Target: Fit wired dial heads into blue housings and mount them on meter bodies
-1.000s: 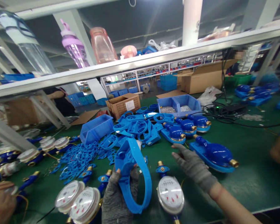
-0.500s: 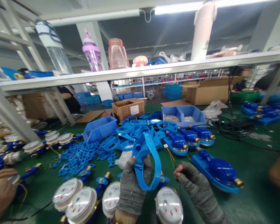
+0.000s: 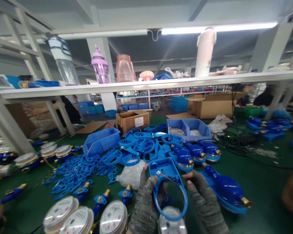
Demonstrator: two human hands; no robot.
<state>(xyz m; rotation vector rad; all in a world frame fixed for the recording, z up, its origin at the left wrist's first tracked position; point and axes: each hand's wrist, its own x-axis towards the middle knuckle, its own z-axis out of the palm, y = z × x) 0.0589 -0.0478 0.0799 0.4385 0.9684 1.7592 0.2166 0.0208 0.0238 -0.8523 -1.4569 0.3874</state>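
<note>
My left hand [image 3: 146, 201], in a grey fingerless glove, is closed on the left side of a blue plastic meter housing [image 3: 185, 203] with a box-shaped top and a round ring. A thin wire [image 3: 168, 177] with a white connector [image 3: 158, 173] lies across the housing, its connector by my left thumb. To the right of the housing is my gloved right hand [image 3: 203, 198], fingers stretched toward it and slightly apart, nothing visible in them. Beneath the ring sits a round water meter [image 3: 172, 224], partly covered. Another water meter [image 3: 113, 216] stands left of my left hand.
Behind my hands lie piled blue housings [image 3: 146, 144], small blue parts [image 3: 73, 172] and a plastic bag [image 3: 130, 175]. Blue-bodied assemblies [image 3: 227, 187] lie at right. A divided bin [image 3: 202, 130] stands behind. A shelf [image 3: 136, 86] with bottles spans above. Other people's hands show at both edges.
The housing has turned and lowered over the meter, its box part now facing me. The wire's connector has moved from beside the housing onto it. My right hand has let go of the wire.
</note>
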